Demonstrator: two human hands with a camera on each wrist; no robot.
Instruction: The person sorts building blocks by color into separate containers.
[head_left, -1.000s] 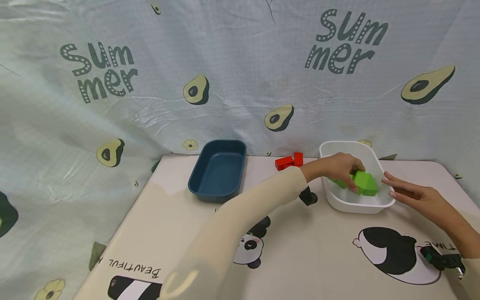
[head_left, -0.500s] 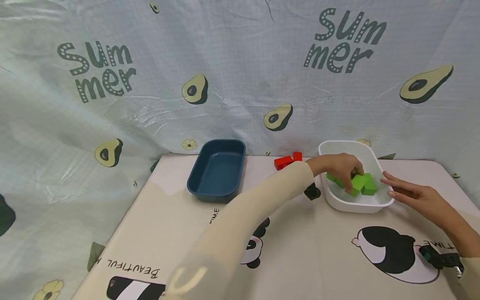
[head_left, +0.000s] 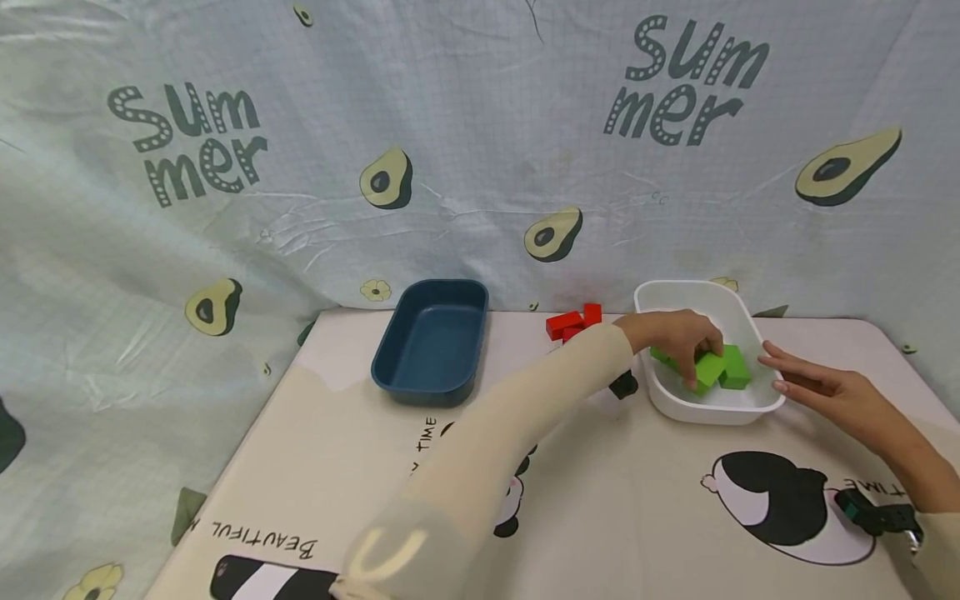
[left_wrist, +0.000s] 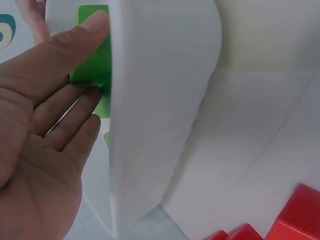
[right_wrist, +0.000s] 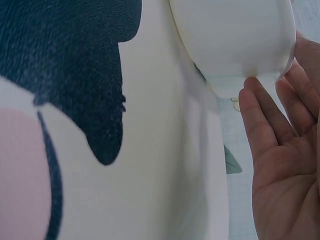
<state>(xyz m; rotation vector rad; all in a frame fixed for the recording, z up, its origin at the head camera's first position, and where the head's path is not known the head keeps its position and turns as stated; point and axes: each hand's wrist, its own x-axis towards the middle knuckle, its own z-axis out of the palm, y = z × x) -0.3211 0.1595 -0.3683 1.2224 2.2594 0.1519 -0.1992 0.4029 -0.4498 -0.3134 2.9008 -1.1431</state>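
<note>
My left hand (head_left: pixel 675 335) reaches down into a white plastic container (head_left: pixel 705 413) and pinches a green block (head_left: pixel 708 371) between thumb and fingers. In the left wrist view the thumb lies across that green block (left_wrist: pixel 92 62), behind the container's wall. Another green block (head_left: pixel 736 368) sits just right of the held one, and more green shows at the left, partly hidden by the hand. My right hand (head_left: pixel 832 387) touches the container's right rim with nearly straight fingers. The right wrist view shows those fingertips (right_wrist: pixel 248 85) against the container's outer wall (right_wrist: pixel 235 40).
A dark blue container (head_left: pixel 431 342) stands at the back left. Several red blocks (head_left: pixel 564 325) lie between the two containers, partly behind the left sleeve. A printed cloth curtain (head_left: pixel 465 150) hangs along the table's far edge.
My left hand has shifted slightly to the left inside the white container, and the green block in its fingers has turned beside its neighbour. My right hand stays at the rim.
</note>
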